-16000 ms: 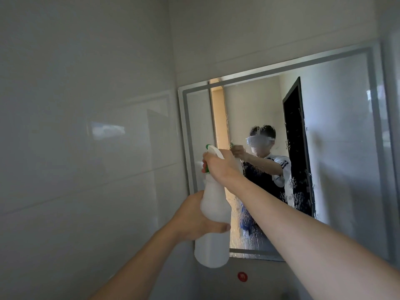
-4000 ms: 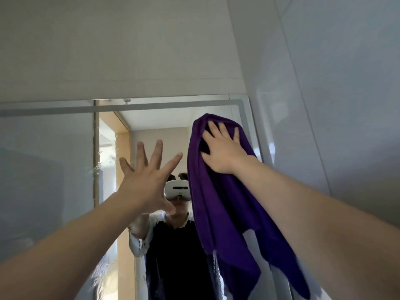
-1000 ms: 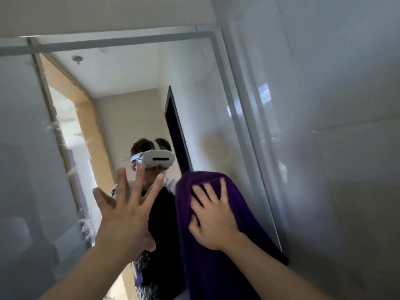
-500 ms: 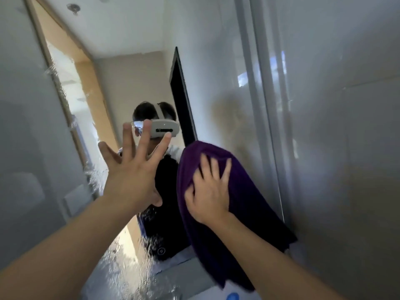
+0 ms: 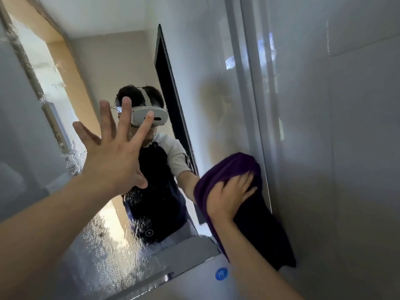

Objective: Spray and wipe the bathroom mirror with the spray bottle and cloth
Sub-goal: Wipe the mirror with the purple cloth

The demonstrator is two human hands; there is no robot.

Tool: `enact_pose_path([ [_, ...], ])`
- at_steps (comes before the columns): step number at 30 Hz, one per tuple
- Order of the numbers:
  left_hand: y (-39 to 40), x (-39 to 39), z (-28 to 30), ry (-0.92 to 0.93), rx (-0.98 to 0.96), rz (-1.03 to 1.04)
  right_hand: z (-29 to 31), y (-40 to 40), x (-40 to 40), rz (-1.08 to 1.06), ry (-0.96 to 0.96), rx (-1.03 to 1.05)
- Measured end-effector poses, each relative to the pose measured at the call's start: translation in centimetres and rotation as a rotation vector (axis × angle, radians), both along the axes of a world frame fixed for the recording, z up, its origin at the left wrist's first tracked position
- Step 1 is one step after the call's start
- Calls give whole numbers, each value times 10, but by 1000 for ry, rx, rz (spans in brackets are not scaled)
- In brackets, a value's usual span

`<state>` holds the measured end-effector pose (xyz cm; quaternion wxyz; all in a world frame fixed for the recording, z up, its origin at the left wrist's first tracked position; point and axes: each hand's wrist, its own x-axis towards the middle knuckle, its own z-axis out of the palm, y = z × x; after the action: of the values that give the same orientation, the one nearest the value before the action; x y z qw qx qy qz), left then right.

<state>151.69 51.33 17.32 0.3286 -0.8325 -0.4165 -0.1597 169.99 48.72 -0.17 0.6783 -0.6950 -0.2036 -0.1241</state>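
The bathroom mirror (image 5: pixel 205 68) fills most of the view, with its grey frame running down the right side. Spray droplets cover its lower left part. My right hand (image 5: pixel 229 197) presses a purple cloth (image 5: pixel 255 211) flat against the glass near the mirror's lower right corner; the cloth hangs down below the hand. My left hand (image 5: pixel 112 152) is raised in front of the glass with its fingers spread, holding nothing. The spray bottle is out of view.
A glossy tiled wall (image 5: pixel 346 126) stands close on the right, meeting the mirror's frame. Below the mirror a round blue sticker (image 5: pixel 221 274) sits on the wall. A person's reflection and a dark doorway show in the glass.
My right hand has slid the cloth down and to the right, to the mirror's lower right corner. The view has tilted downward. The left hand stays spread before the glass.
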Motion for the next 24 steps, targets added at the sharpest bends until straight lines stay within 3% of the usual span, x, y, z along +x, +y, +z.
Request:
enact_pose_path([
  [1,1,-1,-2,23,12,-2,-2,0,-12,30,-70,-12],
  [5,0,-6,0,67,45,-23,-47,-8,-17,142,-727,-332],
  [7,2,-8,-3,82,38,-41,-69,-16,12,136,-871,-423],
  [9,5,-14,-23,165,48,-82,-91,-25,37,96,-780,-476],
  [11,9,-23,-58,289,95,-111,-109,-30,49,89,-460,-417],
  [14,15,-32,-91,351,135,-162,-118,-24,44,91,66,-144],
  [17,15,-29,-92,340,156,-205,-103,-16,29,71,261,138],
  [19,14,-28,-91,330,124,-202,-90,-14,16,64,366,218],
  [21,14,-27,-93,330,99,-197,-90,-13,-5,88,357,192],
  [24,14,-26,-94,332,78,-201,-108,-16,-44,263,-54,-68],
])
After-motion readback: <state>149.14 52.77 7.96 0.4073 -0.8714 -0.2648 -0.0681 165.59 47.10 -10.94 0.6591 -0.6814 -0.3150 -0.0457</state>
